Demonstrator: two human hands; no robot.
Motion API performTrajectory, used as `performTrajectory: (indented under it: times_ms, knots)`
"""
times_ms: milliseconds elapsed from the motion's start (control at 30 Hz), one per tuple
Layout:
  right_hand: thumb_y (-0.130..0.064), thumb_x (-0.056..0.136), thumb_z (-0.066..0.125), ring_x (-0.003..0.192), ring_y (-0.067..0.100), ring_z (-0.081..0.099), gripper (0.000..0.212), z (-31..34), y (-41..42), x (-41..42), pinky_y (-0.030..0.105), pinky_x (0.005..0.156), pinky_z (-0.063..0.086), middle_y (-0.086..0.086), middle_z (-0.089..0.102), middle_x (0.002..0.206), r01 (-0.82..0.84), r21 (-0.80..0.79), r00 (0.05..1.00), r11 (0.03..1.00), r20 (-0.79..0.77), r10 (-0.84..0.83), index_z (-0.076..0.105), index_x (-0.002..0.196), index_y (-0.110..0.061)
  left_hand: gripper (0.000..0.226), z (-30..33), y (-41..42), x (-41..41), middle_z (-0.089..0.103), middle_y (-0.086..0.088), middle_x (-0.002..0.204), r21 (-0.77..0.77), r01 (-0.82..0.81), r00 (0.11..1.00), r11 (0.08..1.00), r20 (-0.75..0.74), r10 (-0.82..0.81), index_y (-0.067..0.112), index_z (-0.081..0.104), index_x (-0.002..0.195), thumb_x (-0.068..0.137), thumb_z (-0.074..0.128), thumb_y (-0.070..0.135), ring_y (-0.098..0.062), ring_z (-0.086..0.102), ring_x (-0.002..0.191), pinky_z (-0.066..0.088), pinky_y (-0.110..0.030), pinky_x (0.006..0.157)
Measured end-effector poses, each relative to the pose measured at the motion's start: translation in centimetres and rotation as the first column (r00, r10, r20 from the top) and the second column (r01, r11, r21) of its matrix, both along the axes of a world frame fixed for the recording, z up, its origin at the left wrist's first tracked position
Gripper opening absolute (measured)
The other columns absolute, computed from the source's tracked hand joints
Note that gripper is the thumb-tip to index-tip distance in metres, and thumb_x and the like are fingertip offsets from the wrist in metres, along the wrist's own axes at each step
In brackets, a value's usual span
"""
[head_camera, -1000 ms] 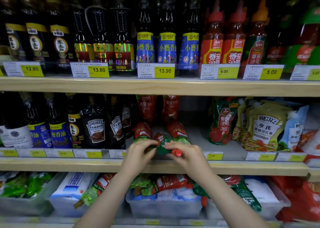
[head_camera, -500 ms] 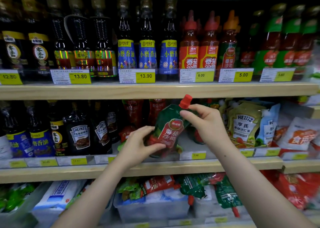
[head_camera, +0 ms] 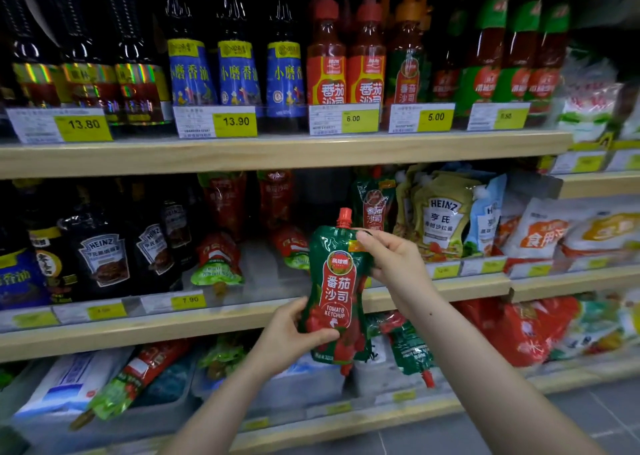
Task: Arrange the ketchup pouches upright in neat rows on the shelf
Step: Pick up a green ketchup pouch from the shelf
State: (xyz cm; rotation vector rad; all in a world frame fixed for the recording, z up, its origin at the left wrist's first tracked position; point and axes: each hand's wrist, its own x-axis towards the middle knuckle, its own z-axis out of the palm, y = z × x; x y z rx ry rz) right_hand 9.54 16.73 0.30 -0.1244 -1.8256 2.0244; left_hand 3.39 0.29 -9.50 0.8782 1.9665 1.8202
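A green and red ketchup pouch (head_camera: 335, 292) with a red cap is held upright in front of the middle shelf (head_camera: 207, 326). My left hand (head_camera: 294, 337) grips its lower left edge, and my right hand (head_camera: 391, 260) pinches its upper right corner. On the shelf behind lie two toppled pouches, one at the left (head_camera: 217, 260) and one further right (head_camera: 293, 246). Two more pouches (head_camera: 225, 201) stand at the back. Another green pouch (head_camera: 374, 205) stands upright to the right.
Dark Heinz sauce bottles (head_camera: 104, 253) fill the middle shelf's left part. Heinz salad dressing pouches (head_camera: 443, 219) crowd its right part. The top shelf carries oil and ketchup bottles (head_camera: 327, 59). Bins on the bottom shelf (head_camera: 294, 382) hold more pouches.
The pouch was lifted from lying on the shelf, turned cap up, and now hangs upright and lower, in front of the shelf edge. The view shifted right.
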Motion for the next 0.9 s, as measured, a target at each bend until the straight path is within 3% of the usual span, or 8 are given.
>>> performTrajectory:
  times_ms: [100, 333, 467, 633, 700, 767, 833, 900]
  knots:
    - [-0.024, 0.091, 0.054, 0.086, 0.015, 0.070, 0.019, -1.3, 0.7, 0.3, 0.020, 0.065, 0.056, 0.004, 0.075, 0.091, -0.011, -0.017, 1.000, 1.000, 0.026, 0.012, 0.071, 0.091, -0.015, 0.049, -0.3, 0.3, 0.2, 0.073, 0.006, 0.101, 0.001, 0.014, 0.999, 1.000, 0.040, -0.014, 0.016, 0.062, 0.109, 0.064, 0.079, 0.025, -0.013, 0.068, 0.095, 0.053, -0.022, 0.073]
    - [-0.024, 0.092, 0.053, 0.078, 0.015, 0.069, 0.018, -1.6, 1.9, -0.1, 0.023, 0.063, 0.056, 0.004, 0.074, 0.083, 0.029, -0.061, 0.994, 0.998, 0.103, -0.023, 0.069, 0.089, -0.015, 0.048, -0.9, 1.0, 0.3, 0.073, 0.006, 0.101, 0.018, 0.061, 0.994, 0.998, 0.086, -0.062, 0.017, 0.063, 0.107, 0.063, 0.079, 0.025, -0.014, 0.068, 0.095, 0.054, -0.024, 0.075]
    - [-0.028, 0.076, 0.072, 0.086, 0.011, 0.069, 0.028, -3.5, 1.2, 0.2, 0.020, 0.064, 0.053, -0.003, 0.073, 0.095, -0.095, 0.121, 0.982, 0.988, 0.176, 0.073, 0.064, 0.102, -0.021, 0.042, -1.2, 2.0, 0.2, 0.074, 0.005, 0.097, 0.062, -0.084, 0.996, 0.994, 0.014, 0.084, 0.024, 0.067, 0.099, 0.062, 0.086, 0.024, -0.015, 0.069, 0.092, 0.055, -0.027, 0.076]
    - [-0.006, 0.068, 0.078, 0.081, 0.010, 0.070, 0.036, -4.3, 2.1, 0.5, 0.019, 0.062, 0.053, -0.001, 0.074, 0.088, -0.033, 0.111, 0.995, 0.993, 0.099, 0.022, 0.063, 0.098, -0.018, 0.056, 0.3, 2.7, -0.7, 0.072, 0.013, 0.101, -0.042, -0.092, 0.974, 0.995, -0.210, 0.082, 0.037, 0.064, 0.104, 0.054, 0.080, 0.057, -0.004, 0.066, 0.095, 0.054, -0.031, 0.086]
    - [-0.006, 0.068, 0.078, 0.082, 0.011, 0.070, 0.035, -3.8, 3.3, 0.4, 0.020, 0.063, 0.054, -0.002, 0.074, 0.087, 0.002, 0.104, 0.998, 0.995, 0.060, -0.009, 0.063, 0.097, -0.019, 0.057, 2.1, 2.1, -2.3, 0.069, 0.015, 0.104, 0.010, -0.246, 0.839, 0.969, -0.498, 0.219, 0.036, 0.064, 0.105, 0.058, 0.073, 0.066, 0.003, 0.062, 0.098, 0.047, -0.018, 0.090]
    - [-0.008, 0.068, 0.078, 0.081, 0.006, 0.069, 0.034, -3.1, 4.3, 0.4, 0.018, 0.061, 0.053, -0.006, 0.074, 0.086, 0.047, 0.141, 0.998, 0.989, 0.023, -0.050, 0.063, 0.096, -0.021, 0.062, 4.0, 1.2, -4.7, 0.064, 0.009, 0.116, 0.039, -0.363, 0.574, 0.931, -0.778, 0.256, 0.026, 0.064, 0.114, 0.064, 0.072, 0.062, -0.001, 0.054, 0.111, 0.037, -0.015, 0.099]
    - [-0.008, 0.069, 0.078, 0.081, 0.002, 0.067, 0.033, -2.5, 5.1, 0.3, 0.016, 0.060, 0.053, -0.011, 0.074, 0.085, 0.072, 0.172, 0.997, 0.982, -0.015, -0.070, 0.062, 0.095, -0.022, 0.072, 5.1, 1.1, -6.9, 0.049, 0.000, 0.139, -0.213, -0.420, 0.467, 0.882, -0.884, 0.009, 0.024, 0.052, 0.132, 0.070, 0.072, 0.056, -0.016, 0.036, 0.134, 0.027, -0.030, 0.112]
    - [-0.009, 0.070, 0.077, 0.083, 0.003, 0.067, 0.034, -2.2, 5.5, 0.0, 0.017, 0.062, 0.053, -0.008, 0.073, 0.088, 0.083, 0.191, 0.996, 0.978, -0.043, -0.077, 0.062, 0.098, -0.021, 0.071, 4.8, 1.6, -8.0, 0.033, 0.001, 0.151, -0.453, -0.440, 0.488, 0.775, -0.846, -0.217, 0.028, 0.040, 0.141, 0.078, 0.065, 0.050, -0.020, 0.022, 0.142, 0.019, -0.035, 0.115]
